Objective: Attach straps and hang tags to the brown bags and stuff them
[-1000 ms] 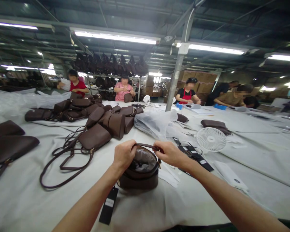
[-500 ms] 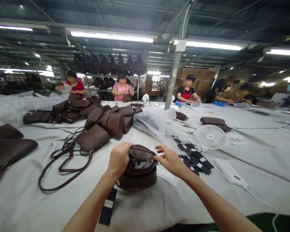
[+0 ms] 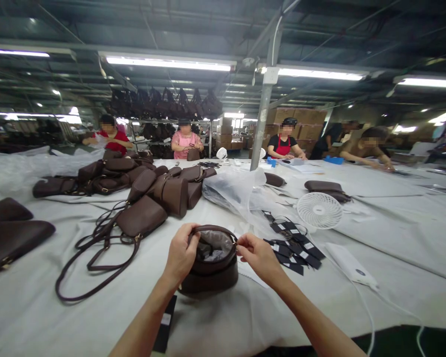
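A dark brown bag (image 3: 211, 280) stands on the white table cover, its top unzipped and a grey lining with crumpled clear plastic showing inside. My left hand (image 3: 182, 250) grips the left side of the bag's rim, fingers wrapped over it. At the right end of the opening, the thumb and fingers of my right hand (image 3: 254, 253) pinch the edge near a small metal piece. Partly under my left forearm lies a black tag (image 3: 166, 322) with a white label.
Brown bags (image 3: 141, 215) with long straps are piled at the left. Clear plastic (image 3: 226, 191) lies ahead. Black tags (image 3: 295, 245), a white fan (image 3: 319, 210) and a white power block (image 3: 351, 265) with cables are at the right. Several people work across the table.
My right hand's fingers have closed from a spread pose onto the bag's right edge. The rim now appears more rounded and open. The view has shifted slightly.
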Motion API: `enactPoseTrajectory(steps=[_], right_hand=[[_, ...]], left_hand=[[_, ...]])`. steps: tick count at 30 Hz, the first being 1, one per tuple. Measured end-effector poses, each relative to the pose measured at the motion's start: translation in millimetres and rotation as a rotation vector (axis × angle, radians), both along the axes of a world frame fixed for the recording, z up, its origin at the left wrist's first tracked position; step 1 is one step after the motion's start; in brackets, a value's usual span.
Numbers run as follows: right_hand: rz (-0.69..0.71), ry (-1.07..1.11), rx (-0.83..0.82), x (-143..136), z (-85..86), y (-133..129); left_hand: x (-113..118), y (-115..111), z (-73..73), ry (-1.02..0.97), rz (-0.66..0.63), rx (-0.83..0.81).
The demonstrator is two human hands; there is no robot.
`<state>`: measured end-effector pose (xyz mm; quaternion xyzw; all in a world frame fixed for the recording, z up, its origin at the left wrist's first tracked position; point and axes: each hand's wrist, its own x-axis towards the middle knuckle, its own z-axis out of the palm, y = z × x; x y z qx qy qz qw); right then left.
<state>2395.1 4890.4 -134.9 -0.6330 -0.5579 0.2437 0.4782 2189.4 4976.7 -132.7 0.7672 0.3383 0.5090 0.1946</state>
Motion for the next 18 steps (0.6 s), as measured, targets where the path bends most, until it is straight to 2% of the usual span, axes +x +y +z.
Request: enactPoseTrajectory(steps=[2, 4, 5, 7, 9, 11, 14, 18], right_hand=[[-0.027, -0.315, 0.173, 2.2, -4.1, 2.6], [-0.039, -0.486, 0.280, 3.6, -8.5, 4.6], [-0.047, -0.516, 0.299, 3.7, -10.5, 5.3], [-0.092, -0.506, 0.313, 2.3, -12.8, 5.5], [-0.157, -0.432, 0.311, -1.5, -12.0, 3.2], [-0.201, -0.346, 0.294, -7.8, -8.4, -2.5], [-0.201, -0.341, 0.278, -20.1, -1.9, -14.8], [-0.187, -0.519, 0.343, -32.3, -0.4, -28.4]], left_hand=[[-0.4, -7.4, 1.4, 0.037, 0.145, 0.187], [1.4, -20.7, 3.8, 0.066, 0.245, 0.409], [3.9, -28.8, 5.2, 0.094, 0.231, 0.493], [12.4, -45.4, 7.5, 0.212, 0.105, 0.544], [25.0, -58.8, 8.9, 0.393, -0.015, 0.445], [38.5, -67.0, 10.0, 0.549, -0.058, 0.299], [53.4, -72.8, 13.4, 0.667, -0.013, 0.110], [59.3, -78.9, 19.0, 0.724, 0.059, -0.039]])
